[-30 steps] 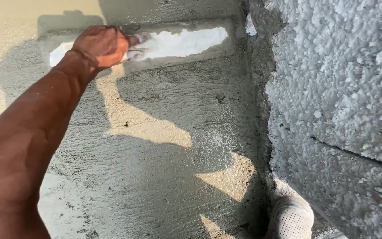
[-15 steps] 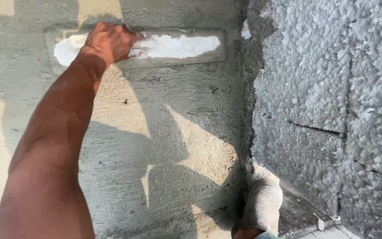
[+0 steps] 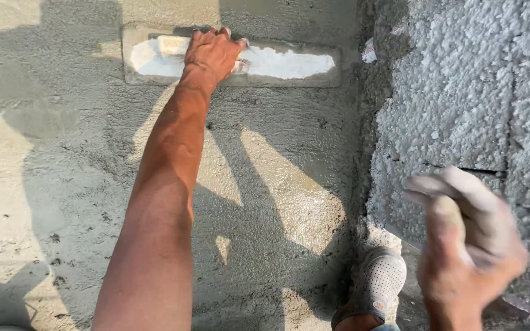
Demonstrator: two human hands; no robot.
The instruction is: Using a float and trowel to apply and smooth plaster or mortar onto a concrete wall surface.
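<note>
My left hand point(image 3: 211, 54) reaches far up and grips the handle of a long plastering float point(image 3: 289, 63). The float's pale blade lies flat and level against the wet grey plaster point(image 3: 277, 184). My left forearm runs up from the bottom edge to it. My right hand point(image 3: 467, 245) is at the lower right, blurred and dusted with cement, its fingers curled in front of the rough wall. Whether it holds anything is not visible.
A rough, lumpy grey block wall point(image 3: 461, 92) meets the plastered surface at an inner corner on the right. A white perforated shoe point(image 3: 378, 279) stands at the foot of that corner. Shadows and sunlit patches cross the plaster.
The float and my left hand have stayed near the top, shifted slightly right in view. My right hand has come into view at the lower right.
</note>
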